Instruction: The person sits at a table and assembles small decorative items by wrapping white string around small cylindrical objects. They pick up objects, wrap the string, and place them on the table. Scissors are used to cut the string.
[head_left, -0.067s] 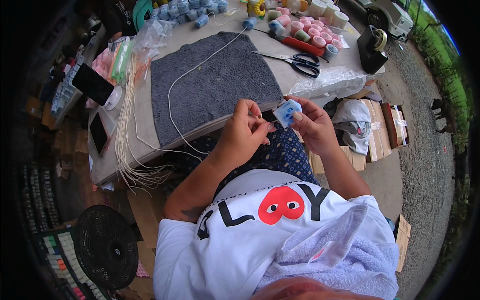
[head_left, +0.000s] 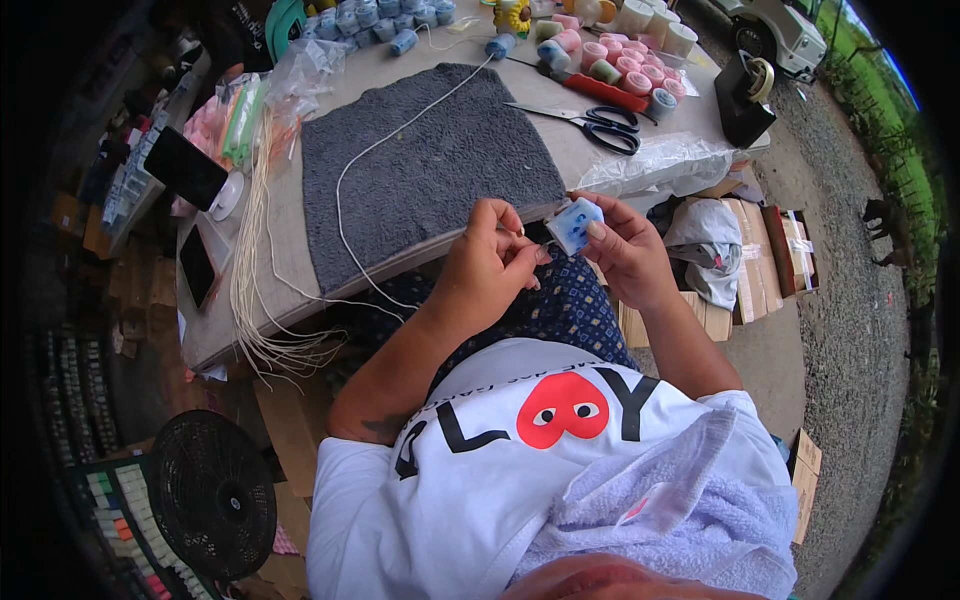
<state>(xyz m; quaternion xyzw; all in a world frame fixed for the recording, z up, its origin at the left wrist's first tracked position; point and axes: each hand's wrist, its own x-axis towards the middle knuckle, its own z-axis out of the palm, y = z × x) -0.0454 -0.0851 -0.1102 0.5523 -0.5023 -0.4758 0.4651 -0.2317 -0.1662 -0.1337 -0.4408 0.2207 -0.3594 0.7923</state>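
Note:
Just past the table's near edge, above my lap, my right hand [head_left: 628, 255] pinches a small white block with blue markings [head_left: 574, 226] between thumb and fingers. Close to its left side, my left hand [head_left: 490, 255] is closed, thumb against fingertips. A thin dark tip shows between those fingers and the block; what it belongs to I cannot make out. A white cord [head_left: 340, 190] runs from a small blue cylinder [head_left: 500, 46] across the dark grey cloth [head_left: 430, 150], over the table edge, and passes out of sight by my left forearm.
Scissors [head_left: 600, 125] with dark handles lie right of the cloth. Pink rolls [head_left: 630, 65], blue rolls [head_left: 380, 20] and a black tape dispenser [head_left: 742, 105] stand farther back. Loose white cords [head_left: 255, 270] hang over the left edge near a phone [head_left: 198, 263]. A black fan [head_left: 212, 495] stands lower left.
The block has tilted very slightly in my right hand. Both hands otherwise stay in nearly the same place.

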